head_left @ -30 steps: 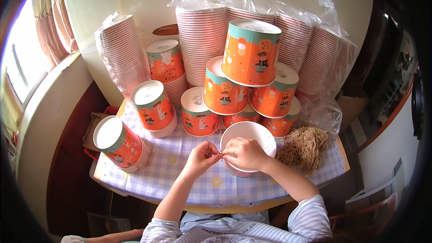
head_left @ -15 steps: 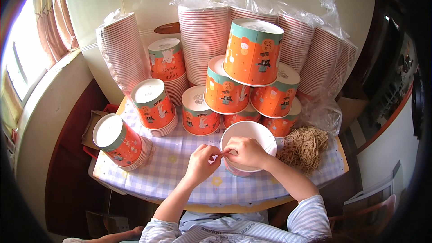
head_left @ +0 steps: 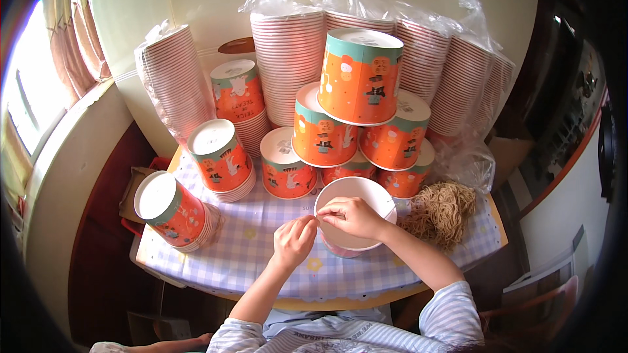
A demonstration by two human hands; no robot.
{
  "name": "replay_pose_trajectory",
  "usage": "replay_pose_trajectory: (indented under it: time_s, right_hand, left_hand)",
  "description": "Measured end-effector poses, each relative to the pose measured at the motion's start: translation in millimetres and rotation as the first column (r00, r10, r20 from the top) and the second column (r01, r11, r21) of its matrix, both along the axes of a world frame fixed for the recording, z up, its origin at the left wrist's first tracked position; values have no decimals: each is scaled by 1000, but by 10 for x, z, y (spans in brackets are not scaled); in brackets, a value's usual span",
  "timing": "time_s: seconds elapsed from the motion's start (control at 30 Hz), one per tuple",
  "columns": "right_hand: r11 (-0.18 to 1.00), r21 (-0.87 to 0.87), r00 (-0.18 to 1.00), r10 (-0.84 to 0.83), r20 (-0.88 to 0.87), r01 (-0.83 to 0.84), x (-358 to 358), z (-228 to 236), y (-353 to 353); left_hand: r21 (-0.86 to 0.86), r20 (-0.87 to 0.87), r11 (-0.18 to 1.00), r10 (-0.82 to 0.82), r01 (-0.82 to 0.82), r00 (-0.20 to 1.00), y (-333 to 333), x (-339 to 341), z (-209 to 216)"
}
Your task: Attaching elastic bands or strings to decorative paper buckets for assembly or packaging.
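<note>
White paper lines the open bucket (head_left: 356, 188) standing mouth up near the front of the table, and from where I stand the person's two hands meet at its left rim. The right hand (head_left: 352, 216) reaches across the opening with its fingertips pinched together; the left hand (head_left: 294, 240), fingers curled in, comes up to those fingertips from just outside the rim. Whether a strand is caught between them I cannot tell; it is too small to make out. Just right of the bucket lies a tangled heap of tan twine (head_left: 445, 214). Behind, upside-down orange and teal buckets rise in a pyramid, the top bucket (head_left: 363, 78) resting across the two below. Over to the left I see three short stacks of nested buckets, a front one (head_left: 175, 212) leaning, another (head_left: 221, 160) behind it and a third (head_left: 239, 95) farther back. Tall stacks of nested buckets (head_left: 288, 68) in clear plastic bags line the back, and beneath everything spreads a lilac gingham tablecloth (head_left: 261, 274) dotted with yellow flowers
</note>
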State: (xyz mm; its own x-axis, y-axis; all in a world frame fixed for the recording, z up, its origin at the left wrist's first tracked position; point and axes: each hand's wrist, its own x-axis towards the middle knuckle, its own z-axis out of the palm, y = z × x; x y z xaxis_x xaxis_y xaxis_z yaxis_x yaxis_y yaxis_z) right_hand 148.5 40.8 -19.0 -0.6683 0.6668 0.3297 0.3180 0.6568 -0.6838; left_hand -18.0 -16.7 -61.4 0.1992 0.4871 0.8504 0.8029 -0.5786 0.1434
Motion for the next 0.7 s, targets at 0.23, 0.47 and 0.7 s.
replay_pose_trajectory:
  time_s: [0.23,0.47,0.7]
  right_hand:
    - [997,82,1000,6,-18,-5,-13,0,11]
    - [996,59,998,61,-6,-60,-41,4,36]
    - [994,-81,997,79,8,-79,-35,33,83]
  left_hand:
    - [38,260,997,-71,63,963,61,52,-78]
    - [-110,681,962,-111,251,724,83,102,-279]
    - [-61,791,893,-229,446,567,90,87,-362]
